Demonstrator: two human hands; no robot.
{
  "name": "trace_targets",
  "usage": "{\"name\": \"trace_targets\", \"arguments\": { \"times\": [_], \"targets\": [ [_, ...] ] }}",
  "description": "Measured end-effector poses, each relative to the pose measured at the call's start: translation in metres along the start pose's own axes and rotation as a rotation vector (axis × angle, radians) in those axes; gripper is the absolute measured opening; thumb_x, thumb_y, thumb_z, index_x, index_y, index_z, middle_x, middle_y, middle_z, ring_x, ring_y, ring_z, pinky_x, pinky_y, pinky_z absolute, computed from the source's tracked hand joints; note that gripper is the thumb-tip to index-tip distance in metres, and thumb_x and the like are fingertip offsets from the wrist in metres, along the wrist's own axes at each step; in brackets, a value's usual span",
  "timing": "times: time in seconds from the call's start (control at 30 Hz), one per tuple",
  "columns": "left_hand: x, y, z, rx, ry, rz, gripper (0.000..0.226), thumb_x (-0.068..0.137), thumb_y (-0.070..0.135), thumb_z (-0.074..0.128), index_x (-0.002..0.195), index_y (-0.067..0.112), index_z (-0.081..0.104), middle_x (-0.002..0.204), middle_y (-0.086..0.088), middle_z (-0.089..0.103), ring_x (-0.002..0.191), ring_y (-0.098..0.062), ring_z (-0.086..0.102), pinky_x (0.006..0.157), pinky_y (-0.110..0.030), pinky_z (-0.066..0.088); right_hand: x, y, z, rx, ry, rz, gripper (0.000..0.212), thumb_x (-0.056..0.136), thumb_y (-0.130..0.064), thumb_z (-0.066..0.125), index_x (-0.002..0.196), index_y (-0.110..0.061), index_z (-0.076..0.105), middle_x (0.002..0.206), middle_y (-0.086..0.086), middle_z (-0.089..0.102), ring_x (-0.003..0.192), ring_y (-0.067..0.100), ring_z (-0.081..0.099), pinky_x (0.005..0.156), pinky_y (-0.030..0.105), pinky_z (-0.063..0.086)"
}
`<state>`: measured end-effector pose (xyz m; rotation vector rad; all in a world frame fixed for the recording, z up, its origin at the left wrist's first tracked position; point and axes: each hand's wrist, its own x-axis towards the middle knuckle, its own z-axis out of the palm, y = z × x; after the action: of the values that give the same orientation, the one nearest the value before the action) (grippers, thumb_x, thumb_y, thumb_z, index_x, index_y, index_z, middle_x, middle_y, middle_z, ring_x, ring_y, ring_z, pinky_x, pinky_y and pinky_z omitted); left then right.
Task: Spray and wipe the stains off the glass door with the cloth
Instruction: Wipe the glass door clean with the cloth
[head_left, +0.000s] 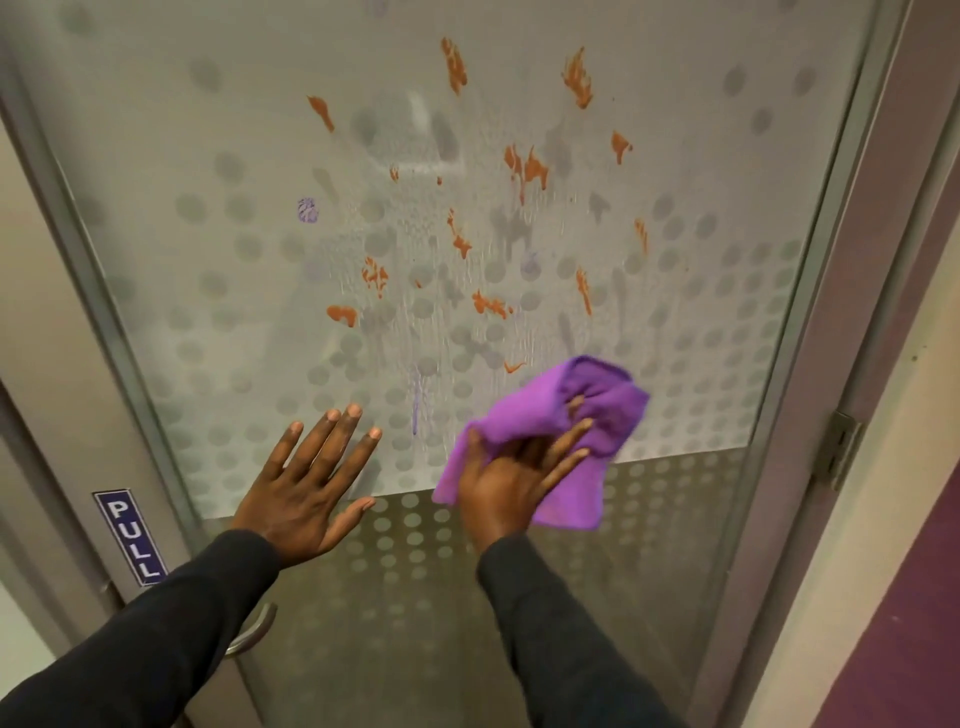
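Soft, light cloth (540, 415), bunched and gripped by fingers (569, 441) of right hand (511, 480); best held mid-wad. Straight fingers of left hand (306, 486) flat on glass door (208, 156); stains (527, 169) above fingertips.

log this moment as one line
left hand: flat on glass door | right hand: holds purple cloth against door | orange stains: unwiped, above cloth
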<state>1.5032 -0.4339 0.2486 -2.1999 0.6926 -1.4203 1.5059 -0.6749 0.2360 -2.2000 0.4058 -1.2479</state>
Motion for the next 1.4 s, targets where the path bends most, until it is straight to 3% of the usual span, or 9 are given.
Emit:
{"name": "trace_targets", "arguments": {
  "times": [0.1,0.23,0.53,0.67,0.9,1.07,1.17,1.27,1.4],
  "targets": [
    [0.001,0.001,-0.002,-0.014,0.003,-0.003,0.079,0.093,0.061,0.044,0.156,0.016,0.029,0.165,-0.016,0.02,0.152,-0.032,0.019,0.122,-0.05,0.017,-0.044,0.01,0.009,-0.055,-0.079,-0.202,0.093,0.095,-0.061,0.043,0.161,-0.005,0.01,0.17,0.021,0.001,0.154,0.047,0.009,0.119,0.068,0.019],
    [0.0,0.001,-0.004,-0.018,0.0,-0.007,0.078,0.093,0.06,0.043,0.156,0.016,0.028,0.165,-0.015,0.02,0.153,-0.031,0.018,0.122,-0.05,0.018,0.002,0.032,-0.016,-0.008,-0.035,-0.262,0.094,0.083,-0.07,0.052,0.154,-0.013,0.027,0.165,0.017,0.017,0.132,0.049,0.041,0.11,0.069,0.028],
    [-0.001,-0.001,-0.002,-0.03,-0.012,-0.004,0.078,0.092,0.06,0.045,0.156,0.018,0.029,0.164,-0.014,0.022,0.152,-0.03,0.02,0.121,-0.05,0.02,0.201,0.014,-0.085,0.04,0.252,-0.048,0.098,0.094,-0.079,0.024,0.16,-0.007,0.008,0.169,0.02,0.008,0.154,0.05,0.006,0.118,0.073,0.011],
    [0.0,-0.002,-0.005,-0.053,-0.032,-0.002,0.077,0.093,0.059,0.044,0.156,0.018,0.028,0.165,-0.013,0.02,0.153,-0.029,0.019,0.121,-0.049,0.019,0.135,-0.021,-0.048,0.061,0.259,-0.131,0.095,0.095,-0.073,0.031,0.162,-0.014,-0.004,0.171,0.013,0.006,0.157,0.043,0.003,0.121,0.069,0.007],
    [0.009,-0.004,-0.028,-0.186,-0.062,0.002,0.07,0.09,0.041,0.046,0.153,0.014,0.032,0.162,-0.015,0.026,0.149,-0.03,0.027,0.116,-0.048,0.028,-0.063,-0.037,0.042,-0.116,-0.062,-0.48,0.093,0.09,-0.067,0.038,0.164,-0.021,0.004,0.171,0.016,0.002,0.154,0.046,0.009,0.12,0.07,0.004],
    [0.011,-0.023,-0.053,-0.253,-0.099,0.025,0.066,0.088,0.038,0.051,0.146,0.009,0.045,0.158,-0.015,0.037,0.143,-0.031,0.04,0.113,-0.047,0.032,-0.021,-0.027,0.024,-0.096,-0.049,-0.602,0.095,0.083,-0.058,0.043,0.163,-0.029,0.0,0.158,0.015,0.028,0.134,0.045,0.04,0.1,0.074,0.04],
    [0.011,-0.042,-0.061,-0.236,-0.079,0.003,0.061,0.087,0.039,0.053,0.14,0.008,0.054,0.155,-0.018,0.04,0.139,-0.035,0.043,0.112,-0.049,0.033,0.048,-0.02,-0.006,-0.024,0.078,-0.452,0.095,0.082,-0.05,0.046,0.163,-0.028,0.001,0.16,0.018,0.033,0.142,0.044,0.032,0.11,0.073,0.029],
    [0.021,-0.065,-0.068,-0.21,-0.049,-0.027,0.062,0.089,0.042,0.051,0.141,0.007,0.051,0.151,-0.021,0.045,0.137,-0.037,0.041,0.112,-0.05,0.032,0.113,-0.02,-0.036,0.104,0.221,-0.165,0.079,0.096,-0.052,0.042,0.163,-0.025,0.009,0.169,0.016,0.015,0.156,0.039,0.013,0.123,0.064,0.009],
    [0.041,-0.089,-0.079,-0.156,0.0,-0.051,0.064,0.09,0.045,0.048,0.141,0.006,0.05,0.15,-0.022,0.045,0.137,-0.038,0.04,0.112,-0.053,0.031,0.142,-0.047,-0.051,0.204,0.306,0.123,0.078,0.101,-0.06,0.033,0.162,-0.021,0.005,0.171,0.012,0.011,0.157,0.039,0.008,0.121,0.067,0.012]
  ]
}}
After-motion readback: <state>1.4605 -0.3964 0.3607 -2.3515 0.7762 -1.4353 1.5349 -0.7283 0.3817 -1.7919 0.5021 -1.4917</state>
